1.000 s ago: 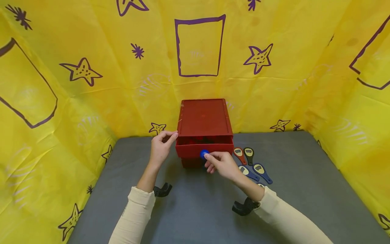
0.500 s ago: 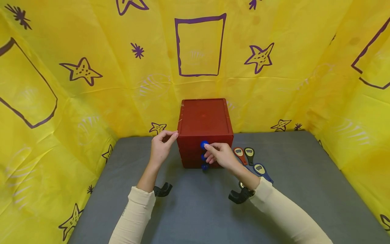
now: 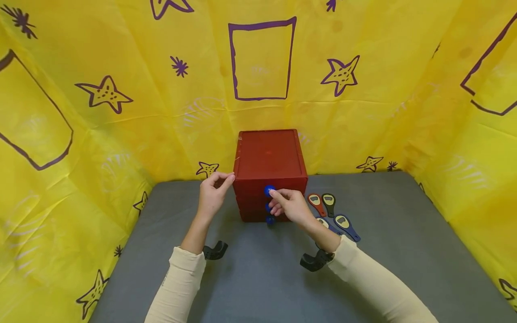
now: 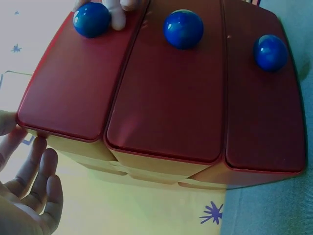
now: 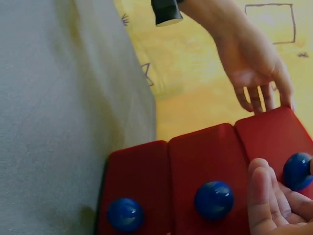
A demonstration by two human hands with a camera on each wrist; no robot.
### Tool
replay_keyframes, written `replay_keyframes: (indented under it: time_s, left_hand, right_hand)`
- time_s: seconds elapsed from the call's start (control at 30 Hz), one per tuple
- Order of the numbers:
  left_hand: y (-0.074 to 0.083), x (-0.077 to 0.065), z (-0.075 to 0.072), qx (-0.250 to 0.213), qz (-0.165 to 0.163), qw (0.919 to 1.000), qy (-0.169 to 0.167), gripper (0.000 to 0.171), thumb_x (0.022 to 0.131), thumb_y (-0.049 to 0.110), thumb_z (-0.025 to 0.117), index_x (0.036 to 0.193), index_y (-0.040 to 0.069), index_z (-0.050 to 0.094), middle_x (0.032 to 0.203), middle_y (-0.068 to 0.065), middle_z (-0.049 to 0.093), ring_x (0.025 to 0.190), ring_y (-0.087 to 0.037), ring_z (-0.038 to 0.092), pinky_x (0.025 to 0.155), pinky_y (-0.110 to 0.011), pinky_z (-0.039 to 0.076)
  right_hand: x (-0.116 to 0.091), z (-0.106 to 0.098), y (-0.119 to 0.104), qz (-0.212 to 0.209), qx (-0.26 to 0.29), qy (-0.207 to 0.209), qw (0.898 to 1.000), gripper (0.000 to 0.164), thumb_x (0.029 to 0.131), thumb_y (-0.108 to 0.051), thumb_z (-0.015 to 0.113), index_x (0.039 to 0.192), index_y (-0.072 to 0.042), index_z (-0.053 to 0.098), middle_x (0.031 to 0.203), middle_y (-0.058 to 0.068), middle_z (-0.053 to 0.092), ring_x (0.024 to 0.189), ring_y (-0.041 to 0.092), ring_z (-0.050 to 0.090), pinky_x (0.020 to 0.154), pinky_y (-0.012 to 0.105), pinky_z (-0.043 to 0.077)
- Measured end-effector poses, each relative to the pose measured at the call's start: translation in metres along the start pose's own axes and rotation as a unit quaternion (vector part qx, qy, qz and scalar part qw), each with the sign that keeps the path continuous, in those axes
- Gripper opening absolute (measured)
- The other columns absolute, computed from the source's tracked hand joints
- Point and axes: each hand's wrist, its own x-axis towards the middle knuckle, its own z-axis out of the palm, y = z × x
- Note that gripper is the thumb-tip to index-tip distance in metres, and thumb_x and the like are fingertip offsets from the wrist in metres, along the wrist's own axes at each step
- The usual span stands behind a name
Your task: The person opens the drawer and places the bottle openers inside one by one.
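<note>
A dark red drawer unit (image 3: 268, 154) with three drawers stands against the back cloth. Its top drawer (image 4: 73, 83) sits flush with the other fronts. My right hand (image 3: 294, 207) pinches the round blue top knob (image 3: 268, 190) between thumb and fingers. The middle knob (image 4: 183, 29) and bottom knob (image 4: 270, 53) show unheld in the left wrist view. My left hand (image 3: 211, 197) grips the unit's upper left front corner, thumb at the top edge and other fingers along the side, as the right wrist view shows.
Several bottle openers lie right of the unit, among them a red one (image 3: 316, 203), a black one (image 3: 329, 204) and a blue one (image 3: 346, 226). My right forearm partly covers this group. Yellow patterned cloth (image 3: 161, 125) encloses the grey table (image 3: 258, 278) at the back and sides.
The top drawer, partly pulled out a second ago, has gone back into the unit as my right hand moved forward on its knob. My left hand has kept its place at the corner.
</note>
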Motion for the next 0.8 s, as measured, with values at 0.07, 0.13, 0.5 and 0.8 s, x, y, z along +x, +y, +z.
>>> replay_keyframes:
  time_s: [0.07,0.13,0.5,0.8]
  left_hand:
    - [-0.001,0.000,0.000,-0.002,0.001,1.0000,0.004,0.018,0.089,0.003,0.068,0.097,-0.013,0.068,0.107,-0.031,0.068,0.078,0.004,0.061,0.069,-0.011,0.048]
    - [-0.002,-0.001,0.000,0.000,0.003,1.0000,0.006,0.018,0.089,0.004,0.068,0.098,-0.013,0.068,0.106,-0.031,0.069,0.077,0.004,0.060,0.069,-0.011,0.047]
    - [-0.003,-0.004,-0.002,0.015,0.008,0.9998,0.006,0.022,0.087,0.005,0.071,0.105,-0.009,0.069,0.107,-0.027,0.069,0.080,0.004,0.059,0.075,-0.013,0.049]
    - [-0.004,-0.004,-0.006,0.041,0.030,0.9984,-0.026,0.027,0.085,0.003,0.072,0.110,-0.007,0.069,0.101,-0.026,0.066,0.086,-0.004,0.058,0.081,-0.015,0.051]
  right_hand:
    - [0.000,-0.001,0.006,0.004,-0.002,-0.004,1.000,0.044,0.100,-0.031,0.054,0.106,0.011,0.066,0.082,0.019,0.069,0.062,0.013,0.065,0.064,0.025,0.058]
    - [-0.001,-0.003,0.013,0.009,-0.011,-0.011,1.000,0.046,0.100,-0.033,0.054,0.104,0.011,0.067,0.081,0.020,0.069,0.062,0.013,0.065,0.063,0.026,0.058]
    - [-0.005,-0.008,0.049,0.031,-0.064,-0.005,0.997,0.037,0.097,-0.022,0.061,0.101,0.014,0.067,0.083,0.028,0.068,0.061,0.019,0.067,0.067,0.044,0.060]
    - [0.000,0.007,0.050,0.058,0.000,-0.031,0.998,0.042,0.100,-0.025,0.054,0.102,0.016,0.062,0.087,0.029,0.067,0.061,0.011,0.066,0.066,0.032,0.059]
